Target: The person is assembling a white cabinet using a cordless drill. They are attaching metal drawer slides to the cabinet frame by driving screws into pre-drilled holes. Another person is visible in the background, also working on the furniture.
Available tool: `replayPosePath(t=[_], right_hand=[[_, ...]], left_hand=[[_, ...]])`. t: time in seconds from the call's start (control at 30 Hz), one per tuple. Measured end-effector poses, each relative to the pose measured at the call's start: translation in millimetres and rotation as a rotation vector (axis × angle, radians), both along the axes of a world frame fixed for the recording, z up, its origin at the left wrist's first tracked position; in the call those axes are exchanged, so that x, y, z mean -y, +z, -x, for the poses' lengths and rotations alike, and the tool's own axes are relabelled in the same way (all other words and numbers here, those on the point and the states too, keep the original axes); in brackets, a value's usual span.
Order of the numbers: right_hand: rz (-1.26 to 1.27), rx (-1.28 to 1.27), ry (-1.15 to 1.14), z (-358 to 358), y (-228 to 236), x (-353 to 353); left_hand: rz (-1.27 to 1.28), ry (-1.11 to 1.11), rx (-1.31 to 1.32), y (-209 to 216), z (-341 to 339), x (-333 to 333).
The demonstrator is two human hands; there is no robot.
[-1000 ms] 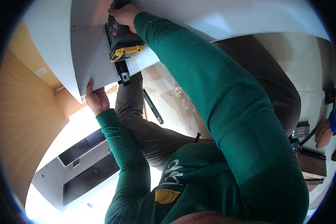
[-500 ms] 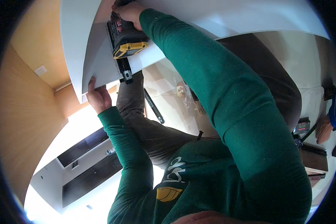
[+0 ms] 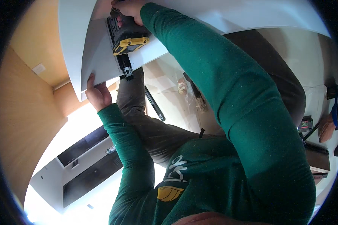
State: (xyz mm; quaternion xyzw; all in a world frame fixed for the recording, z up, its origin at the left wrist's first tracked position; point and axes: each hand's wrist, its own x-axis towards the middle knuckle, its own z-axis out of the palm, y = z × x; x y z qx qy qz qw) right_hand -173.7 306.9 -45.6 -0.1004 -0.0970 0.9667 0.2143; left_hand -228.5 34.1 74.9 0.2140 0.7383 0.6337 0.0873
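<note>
At the top of the view my right hand [image 3: 128, 9] is closed round the grip of a cordless drill [image 3: 130, 41]. Its body is black with a yellow-and-black battery base, and its front end is out of sight. Under the drill a black drawer slide [image 3: 126, 66] lies along the inner face of a white panel [image 3: 100, 56], its end reaching the panel's near edge. My left hand [image 3: 98, 94] grips that edge near the corner, left of the slide, with the thumb on the white face and the fingers partly hidden.
Another black slide rail [image 3: 154, 103] lies on the tiled floor beside my leg, near a clear plastic bag [image 3: 191, 99]. A wooden wall [image 3: 24, 108] stands at the left. At the far right are a small dark box [image 3: 306, 123] and part of another person's foot [image 3: 326, 128].
The panel, slide and drill sit slightly higher in the view. My right hand has shifted a little upward with the drill; both hands keep their holds.
</note>
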Motion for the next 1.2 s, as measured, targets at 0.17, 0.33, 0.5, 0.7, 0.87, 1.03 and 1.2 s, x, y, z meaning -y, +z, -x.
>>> replayPosePath(t=[0.17,0.33,0.5,0.7,0.87,1.03,1.2], right_hand=[[-0.012,0.002,0.053,-18,7,1],[-0.017,-0.049,0.004,-4,0,-1],[-0.054,0.071,0.026,-21,12,2],[-0.054,0.03,0.042,-14,5,2],[-0.06,0.012,0.053,-12,4,3],[-0.061,0.033,0.042,-6,-2,0],[-0.129,0.088,-0.007,0,-7,-1]], left_hand=[[0.007,0.0,0.01,1,1,3],[0.008,-0.001,0.003,2,1,-1],[-0.009,0.001,0.008,1,-1,2],[-0.022,0.028,0.019,1,-6,-4],[-0.039,-0.027,0.003,0,4,5],[-0.047,-0.016,-0.007,-2,3,4],[-0.055,0.02,-0.048,-3,1,8]])
